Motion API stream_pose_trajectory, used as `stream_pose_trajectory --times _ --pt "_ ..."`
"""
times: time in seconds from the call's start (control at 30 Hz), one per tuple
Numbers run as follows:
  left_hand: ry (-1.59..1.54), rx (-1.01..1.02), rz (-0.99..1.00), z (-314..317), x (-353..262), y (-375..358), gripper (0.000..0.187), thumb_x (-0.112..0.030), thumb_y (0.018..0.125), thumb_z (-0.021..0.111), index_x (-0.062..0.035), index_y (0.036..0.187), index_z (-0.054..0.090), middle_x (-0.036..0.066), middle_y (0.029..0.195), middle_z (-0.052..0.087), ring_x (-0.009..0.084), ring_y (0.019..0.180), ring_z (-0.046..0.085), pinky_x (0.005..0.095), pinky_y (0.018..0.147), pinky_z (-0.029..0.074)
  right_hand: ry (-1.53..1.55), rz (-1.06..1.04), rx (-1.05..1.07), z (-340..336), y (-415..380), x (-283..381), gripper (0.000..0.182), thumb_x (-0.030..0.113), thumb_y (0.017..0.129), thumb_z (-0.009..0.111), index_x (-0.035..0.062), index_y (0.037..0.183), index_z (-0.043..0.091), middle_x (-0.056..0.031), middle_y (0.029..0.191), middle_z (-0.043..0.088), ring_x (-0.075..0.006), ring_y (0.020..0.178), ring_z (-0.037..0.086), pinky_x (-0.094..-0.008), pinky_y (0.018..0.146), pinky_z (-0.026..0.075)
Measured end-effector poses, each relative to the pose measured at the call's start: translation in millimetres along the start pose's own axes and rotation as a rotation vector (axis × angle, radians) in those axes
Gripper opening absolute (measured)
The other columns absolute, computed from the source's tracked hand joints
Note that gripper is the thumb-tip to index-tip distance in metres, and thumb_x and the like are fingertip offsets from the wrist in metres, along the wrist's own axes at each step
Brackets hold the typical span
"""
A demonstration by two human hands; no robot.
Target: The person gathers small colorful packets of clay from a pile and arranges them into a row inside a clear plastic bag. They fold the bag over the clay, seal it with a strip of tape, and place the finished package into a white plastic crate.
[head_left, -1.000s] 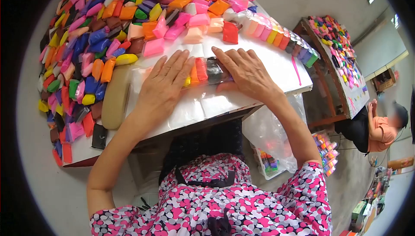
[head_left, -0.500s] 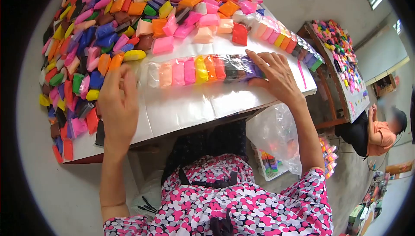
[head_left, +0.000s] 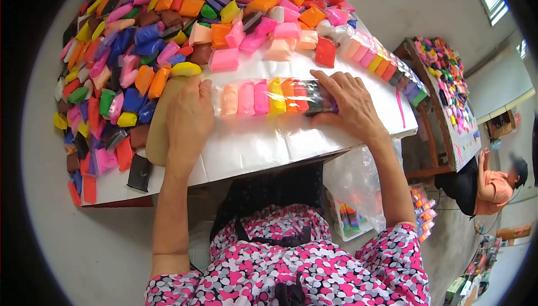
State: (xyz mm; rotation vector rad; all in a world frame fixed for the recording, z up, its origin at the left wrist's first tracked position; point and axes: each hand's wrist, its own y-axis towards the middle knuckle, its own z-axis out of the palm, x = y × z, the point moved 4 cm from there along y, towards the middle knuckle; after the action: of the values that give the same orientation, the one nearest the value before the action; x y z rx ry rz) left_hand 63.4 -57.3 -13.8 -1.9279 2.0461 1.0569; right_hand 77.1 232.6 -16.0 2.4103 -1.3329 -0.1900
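A clear plastic sleeve [head_left: 260, 97] with a row of coloured clay packets lies across the white tabletop [head_left: 246, 149]. Its colours run from pale peach through pinks, yellow, orange and red to black. My left hand [head_left: 190, 116] is closed at the sleeve's left end, its fingers curled and partly hidden. At the other end, my right hand [head_left: 352, 107] grips the sleeve between thumb and fingers, covering the last packets. A second filled sleeve [head_left: 381, 62] lies beyond my right hand. Just under my left hand is a flat tan piece [head_left: 159, 124].
A large heap of coloured packets [head_left: 145, 37] covers the left and far table. A clear bag with packs [head_left: 350, 211] sits below the right edge. Another table with packets [head_left: 443, 76] stands to the right, where a person in an orange shirt [head_left: 493, 185] sits.
My left hand has moved right and closed at the sleeve's left end, uncovering the tan piece. My right hand stays at the other end. The view has shifted slightly.
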Motion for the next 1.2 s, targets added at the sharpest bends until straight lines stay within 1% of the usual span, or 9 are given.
stream_pose_trajectory --times 0.13,0.23,0.33,0.53,0.73,0.83,1.03,1.13,1.2 --pt "0.082 -0.059 0.026 3.4 8.5 -0.3 0.031 -0.023 0.101 0.048 0.0055 0.090 0.054 0.027 0.083 0.058 0.0433 0.081 0.057 0.0482 0.074 0.044 -0.016 -0.002 -0.056 -5.2 -10.7 -12.8 0.088 0.048 0.067 0.080 0.0153 0.142 0.049 -0.0062 0.093 0.055 -0.0253 0.092 0.055 -0.0396 0.084 0.041" --pt "-0.194 -0.146 -0.001 3.2 16.0 3.2 0.037 -0.029 0.103 0.047 0.0044 0.089 0.054 0.021 0.079 0.056 0.0373 0.078 0.058 0.0464 0.072 0.044 -0.028 0.009 -0.060 -10.2 -20.1 -20.9 0.088 0.049 0.066 0.080 0.0157 0.142 0.050 -0.0058 0.092 0.055 -0.0251 0.092 0.055 -0.0397 0.083 0.041" --pt "-0.344 0.154 -0.142 10.6 12.8 4.4 0.045 -0.039 0.103 0.046 0.0043 0.098 0.057 0.027 0.088 0.062 0.0456 0.087 0.060 0.0489 0.076 0.045 -0.035 -0.003 -0.057 -12.8 -22.9 -21.4 0.089 0.049 0.066 0.079 0.0159 0.142 0.050 -0.0059 0.092 0.055 -0.0248 0.092 0.055 -0.0397 0.083 0.041" --pt "-0.145 0.296 -0.104 37.6 -7.4 6.0 0.052 -0.047 0.099 0.052 0.0038 0.094 0.058 0.023 0.085 0.064 0.0391 0.082 0.063 0.0453 0.074 0.047 -0.013 0.008 0.001 -11.6 -21.6 -23.3 0.090 0.050 0.065 0.080 0.0145 0.142 0.050 -0.0073 0.095 0.056 -0.0268 0.095 0.056 -0.0407 0.085 0.041" --pt "-0.341 0.212 0.006 39.9 1.6 1.2 0.035 -0.033 0.097 0.061 0.0018 0.091 0.057 0.018 0.080 0.062 0.0299 0.072 0.062 0.0421 0.070 0.048 0.107 0.118 -0.035 -15.7 -30.7 -37.5 0.084 0.042 0.061 0.087 0.0081 0.130 0.053 -0.0120 0.114 0.059 -0.0317 0.112 0.055 -0.0428 0.098 0.041" --pt "-0.651 0.268 -0.149 35.6 0.5 -3.4 0.025 -0.021 0.095 0.064 0.0021 0.091 0.056 0.011 0.078 0.061 0.0215 0.072 0.060 0.0378 0.068 0.048 0.035 0.055 -0.140 -17.0 -38.4 -46.3 0.078 0.034 0.060 0.089 0.0077 0.124 0.053 -0.0120 0.121 0.058 -0.0333 0.117 0.053 -0.0444 0.101 0.041" --pt "-0.495 0.154 0.187 17.3 11.2 -25.0 0.011 -0.007 0.087 0.067 0.0000 0.093 0.060 0.005 0.083 0.063 0.0154 0.079 0.057 0.0312 0.074 0.047 -0.027 -0.149 -0.253 -24.9 -62.0 -34.9 0.082 0.029 0.058 0.091 0.0104 0.125 0.047 -0.0116 0.138 0.052 -0.0357 0.125 0.049 -0.0496 0.103 0.040" --pt "-0.465 0.246 0.180 12.5 24.2 -33.1 0.027 -0.006 0.082 0.071 -0.0003 0.105 0.061 0.009 0.099 0.064 0.0184 0.089 0.060 0.0323 0.080 0.049 0.111 -0.089 -0.223 -29.4 -73.6 -29.2 0.083 0.022 0.056 0.092 0.0102 0.126 0.049 -0.0125 0.143 0.049 -0.0362 0.131 0.047 -0.0473 0.106 0.040" --pt "-0.527 0.233 0.013 1.4 14.2 -38.6 0.034 -0.004 0.080 0.073 -0.0013 0.110 0.060 0.007 0.104 0.063 0.0194 0.110 0.056 0.0341 0.097 0.044 0.244 -0.025 -0.253 -33.8 -70.4 -30.8 0.084 0.017 0.055 0.092 0.0097 0.127 0.050 -0.0127 0.143 0.050 -0.0356 0.131 0.047 -0.0459 0.107 0.041"
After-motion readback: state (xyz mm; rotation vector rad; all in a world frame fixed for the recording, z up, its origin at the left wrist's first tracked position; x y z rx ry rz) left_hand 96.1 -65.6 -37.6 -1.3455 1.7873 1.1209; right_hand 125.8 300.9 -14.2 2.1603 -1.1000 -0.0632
